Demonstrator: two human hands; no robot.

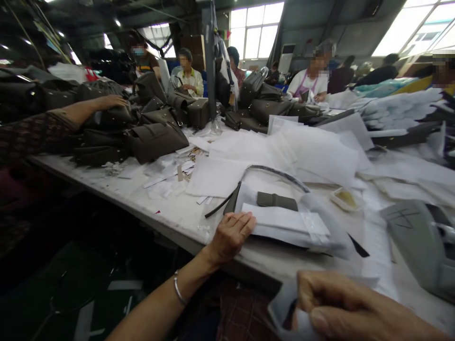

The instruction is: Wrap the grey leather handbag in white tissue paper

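Observation:
My left hand [231, 234], with a silver bangle on the wrist, rests on the near edge of the work table [142, 203]. Its fingers curl over the left end of a stack of white paper sheets [284, 225] inside a clear plastic bag. A grey-green leather piece [277, 201] and a thin dark strap [273, 173] lie on that stack. My right hand [351, 308] is close to the camera at the bottom right, pinched shut on a crumpled piece of white paper or plastic [284, 310].
A pile of grey-green handbags [152, 137] fills the table's far left, where a co-worker's arm [81, 111] reaches onto it. More bags [270, 106] stand further back. White sheets [313, 151] cover the middle, with a small glue tray [344, 198] and a grey machine [419, 241] on the right. Several people sit behind.

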